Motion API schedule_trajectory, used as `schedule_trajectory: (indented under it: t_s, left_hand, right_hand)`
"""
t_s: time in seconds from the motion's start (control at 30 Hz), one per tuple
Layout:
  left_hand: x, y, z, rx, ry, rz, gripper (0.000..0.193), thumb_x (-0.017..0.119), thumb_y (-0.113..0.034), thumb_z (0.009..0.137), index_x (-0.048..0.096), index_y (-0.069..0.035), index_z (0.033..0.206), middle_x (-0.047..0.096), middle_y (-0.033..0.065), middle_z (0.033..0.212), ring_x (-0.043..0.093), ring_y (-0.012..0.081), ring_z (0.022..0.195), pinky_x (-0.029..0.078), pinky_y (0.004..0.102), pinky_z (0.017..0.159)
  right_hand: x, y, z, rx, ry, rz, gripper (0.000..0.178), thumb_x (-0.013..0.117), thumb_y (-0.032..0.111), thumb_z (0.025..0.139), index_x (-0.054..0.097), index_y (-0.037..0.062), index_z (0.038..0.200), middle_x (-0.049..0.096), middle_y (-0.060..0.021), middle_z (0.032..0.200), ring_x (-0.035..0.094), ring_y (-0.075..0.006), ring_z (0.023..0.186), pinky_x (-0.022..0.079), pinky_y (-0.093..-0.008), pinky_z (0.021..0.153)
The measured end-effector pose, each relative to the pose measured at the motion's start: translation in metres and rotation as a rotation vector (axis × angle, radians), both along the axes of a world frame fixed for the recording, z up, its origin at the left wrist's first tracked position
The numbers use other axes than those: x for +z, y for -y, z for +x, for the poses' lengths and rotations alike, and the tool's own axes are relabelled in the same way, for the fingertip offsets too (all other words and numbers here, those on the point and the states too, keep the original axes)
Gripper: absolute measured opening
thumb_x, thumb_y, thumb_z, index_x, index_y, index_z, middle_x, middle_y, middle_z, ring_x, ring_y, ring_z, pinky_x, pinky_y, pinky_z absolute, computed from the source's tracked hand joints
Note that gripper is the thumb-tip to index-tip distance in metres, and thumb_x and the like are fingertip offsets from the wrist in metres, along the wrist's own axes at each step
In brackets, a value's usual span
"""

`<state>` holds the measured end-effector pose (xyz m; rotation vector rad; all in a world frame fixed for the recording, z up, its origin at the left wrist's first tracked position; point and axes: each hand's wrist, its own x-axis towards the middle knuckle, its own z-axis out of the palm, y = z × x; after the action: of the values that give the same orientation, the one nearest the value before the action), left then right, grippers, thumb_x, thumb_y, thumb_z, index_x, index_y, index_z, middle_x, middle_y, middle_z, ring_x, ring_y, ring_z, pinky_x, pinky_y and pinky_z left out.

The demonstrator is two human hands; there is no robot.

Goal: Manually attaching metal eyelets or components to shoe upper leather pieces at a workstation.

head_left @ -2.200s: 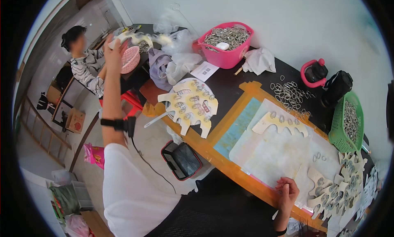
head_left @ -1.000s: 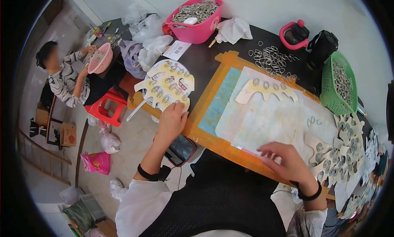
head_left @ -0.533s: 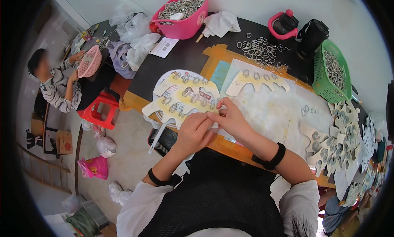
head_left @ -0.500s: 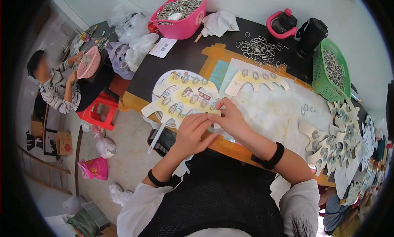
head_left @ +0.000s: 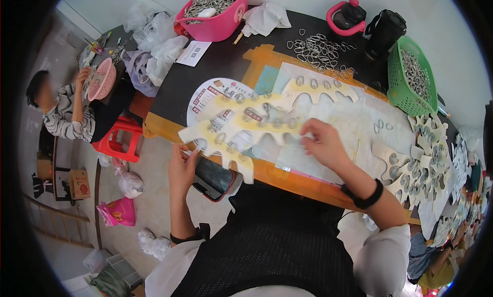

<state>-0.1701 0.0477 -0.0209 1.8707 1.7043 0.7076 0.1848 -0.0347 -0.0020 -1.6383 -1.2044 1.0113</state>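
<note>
Cream scalloped strips (head_left: 262, 126), each set with several oval metal rings, lie smeared by motion over a round white hand fan (head_left: 203, 94). The front strip's lower edge reaches past the table's taped edge. My left hand (head_left: 182, 166) is beside the strips' left end, thumb and fingers drawn together; what they hold is hidden, and the fan's handle does not show. At the other end, my right hand (head_left: 324, 143) has bent fingers by the tip of a strip; blur hides whether they grip it. Another ringed strip (head_left: 319, 90) lies on the pale sheet behind.
Loose oval rings (head_left: 321, 53) cover the back of the table, between a pink basket (head_left: 218, 27) and a green basket (head_left: 398, 84) of rings. A black bottle (head_left: 386, 35) stands there. Ringed pieces (head_left: 426, 166) pile up at right. A co-worker (head_left: 67, 107) sits far left.
My hands have parted: the left moved left and down, the right moved right. The strips have shifted right, uncovering more of the fan, and its handle is out of sight.
</note>
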Motion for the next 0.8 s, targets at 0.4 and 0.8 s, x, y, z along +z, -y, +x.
schedule_trajectory:
  t_s: [0.4,0.8]
  left_hand:
    - [-0.007,-0.036,0.0,0.131,-0.177,0.289,0.019,0.059,-0.022,0.095,0.057,-0.003,0.095,0.061,0.0157,0.074,0.059,0.0324,0.065,0.046,0.0407,0.061]
    - [0.007,-0.049,0.051,-0.469,-0.137,0.545,0.022,0.069,-0.014,0.082,0.06,-0.001,0.098,0.06,0.0155,0.102,0.055,0.0364,0.097,0.043,0.0438,0.084]
  right_hand:
    - [0.011,0.081,0.087,-0.382,0.226,-0.09,0.008,0.06,0.0,0.083,0.061,-0.001,0.091,0.065,-0.0052,0.078,0.059,-0.0098,0.063,0.053,-0.0251,0.054]
    - [0.04,0.09,-0.009,-0.091,0.463,0.141,0.02,0.071,0.005,0.076,0.058,0.0027,0.091,0.06,-0.0139,0.088,0.06,-0.0348,0.086,0.05,-0.0389,0.074]
